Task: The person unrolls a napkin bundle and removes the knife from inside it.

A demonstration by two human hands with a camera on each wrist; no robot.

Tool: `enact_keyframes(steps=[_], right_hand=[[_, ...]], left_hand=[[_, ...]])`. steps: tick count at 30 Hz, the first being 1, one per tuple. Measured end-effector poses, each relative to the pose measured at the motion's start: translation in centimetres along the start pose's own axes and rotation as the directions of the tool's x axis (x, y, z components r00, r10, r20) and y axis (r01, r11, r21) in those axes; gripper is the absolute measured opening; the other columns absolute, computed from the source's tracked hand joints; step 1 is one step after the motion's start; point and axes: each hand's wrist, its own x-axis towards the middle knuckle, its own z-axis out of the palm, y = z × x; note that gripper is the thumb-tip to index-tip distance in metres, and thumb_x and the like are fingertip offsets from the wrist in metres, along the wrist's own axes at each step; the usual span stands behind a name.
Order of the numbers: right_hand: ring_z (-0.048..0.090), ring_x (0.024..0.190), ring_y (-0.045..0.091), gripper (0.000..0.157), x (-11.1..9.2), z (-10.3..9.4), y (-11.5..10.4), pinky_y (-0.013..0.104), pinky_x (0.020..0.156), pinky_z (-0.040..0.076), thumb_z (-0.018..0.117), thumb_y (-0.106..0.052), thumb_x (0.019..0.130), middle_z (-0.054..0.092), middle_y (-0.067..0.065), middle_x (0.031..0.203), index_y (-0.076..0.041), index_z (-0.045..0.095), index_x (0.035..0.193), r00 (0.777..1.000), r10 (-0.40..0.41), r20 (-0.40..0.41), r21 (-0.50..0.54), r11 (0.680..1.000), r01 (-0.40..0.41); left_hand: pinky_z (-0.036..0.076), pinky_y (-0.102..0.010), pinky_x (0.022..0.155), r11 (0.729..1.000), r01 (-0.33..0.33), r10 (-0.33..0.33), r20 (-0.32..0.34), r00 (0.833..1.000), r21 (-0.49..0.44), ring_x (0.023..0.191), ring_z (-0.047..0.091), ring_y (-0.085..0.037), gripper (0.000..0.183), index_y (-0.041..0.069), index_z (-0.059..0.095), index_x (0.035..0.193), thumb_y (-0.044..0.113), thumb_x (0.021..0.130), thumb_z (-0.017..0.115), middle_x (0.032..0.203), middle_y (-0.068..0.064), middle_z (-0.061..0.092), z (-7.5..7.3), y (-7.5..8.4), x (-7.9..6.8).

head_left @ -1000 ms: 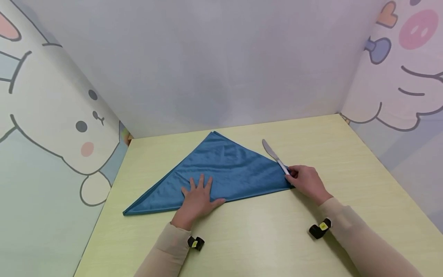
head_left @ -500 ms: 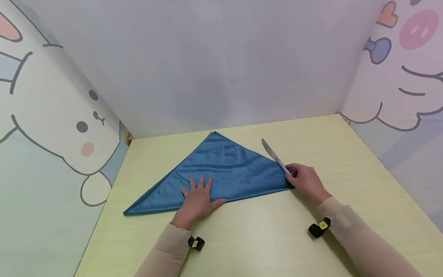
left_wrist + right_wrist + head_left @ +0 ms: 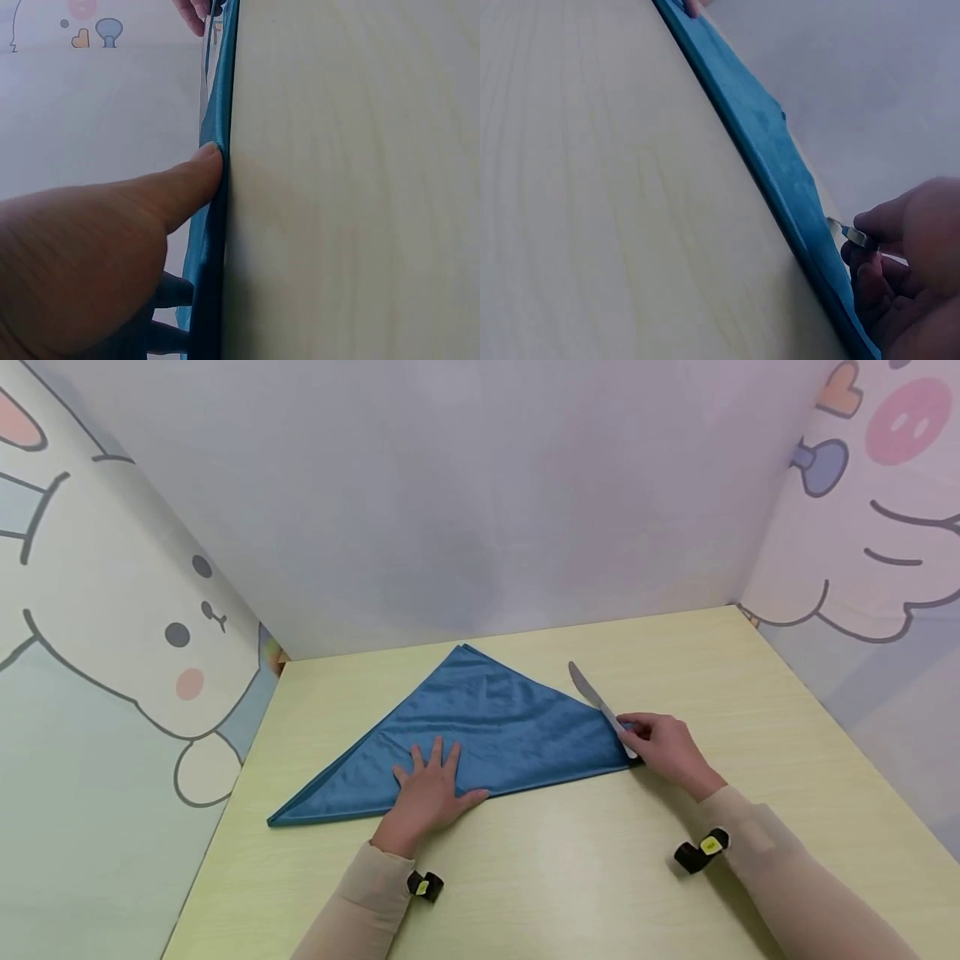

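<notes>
A blue satiny cloth (image 3: 495, 710), folded into a triangle, lies with its long edge toward me. On that near edge my left hand (image 3: 427, 793) rests flat with its fingers spread; the left wrist view shows its thumb (image 3: 191, 180) along the folded edge. My right hand (image 3: 667, 747) is at the cloth's right corner, thumb and fingers pinching the handle of a table knife (image 3: 587, 685). The knife slants across that corner, its blade pointing away past the cloth's far edge. In the right wrist view the handle's end (image 3: 861, 238) shows between thumb and fingers.
The pale wooden table (image 3: 555, 877) carries the cloth and reaches a light back wall (image 3: 480, 510). Printed cartoon panels stand at the left (image 3: 135, 635) and right (image 3: 885, 527). A small black camera sits on each wrist.
My right hand has shifted slightly on the knife's handle, and the handle's end now shows below the thumb. Its wrist has moved a little to the right. The left hand and cloth have stayed still.
</notes>
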Motion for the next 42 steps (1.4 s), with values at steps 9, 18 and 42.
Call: enact_keyframes(steps=[9,18,42], right_hand=[[0.054,0.075,0.02,0.036,0.2,-0.5,0.1,0.026,0.056,0.044,0.062,-0.023,0.095,0.063,0.009,0.089,-0.004,0.063,0.126,0.991,0.036,0.125,0.242,0.968,-0.066],[0.051,0.082,0.019,0.04,-0.1,-1.3,-0.6,0.024,0.062,0.044,0.059,-0.018,0.098,0.061,0.017,0.1,0.001,0.057,0.132,0.979,0.06,0.194,0.355,0.926,-0.127],[0.063,0.086,0.015,0.064,1.5,-4.5,1.6,0.025,0.079,0.053,0.067,-0.026,0.091,0.057,0.008,0.104,-0.001,0.043,0.144,0.976,0.171,0.137,0.538,0.814,-0.218]], left_hand=[[0.015,-0.078,0.096,1.0,0.005,-0.005,0.0,1.0,0.005,0.139,0.011,-0.053,0.097,0.016,0.024,0.154,0.077,0.082,0.046,0.158,-0.017,0.015,0.0,0.0,0.0],[0.014,-0.078,0.096,1.0,0.006,-0.006,0.003,1.0,0.0,0.139,0.011,-0.053,0.097,0.017,0.024,0.155,0.077,0.082,0.046,0.159,-0.017,0.014,0.0,0.0,0.0],[0.014,-0.079,0.095,1.0,-0.002,0.002,-0.007,1.0,-0.011,0.139,0.012,-0.053,0.096,0.016,0.024,0.154,0.076,0.082,0.047,0.158,-0.018,0.015,0.0,-0.1,-0.1]])
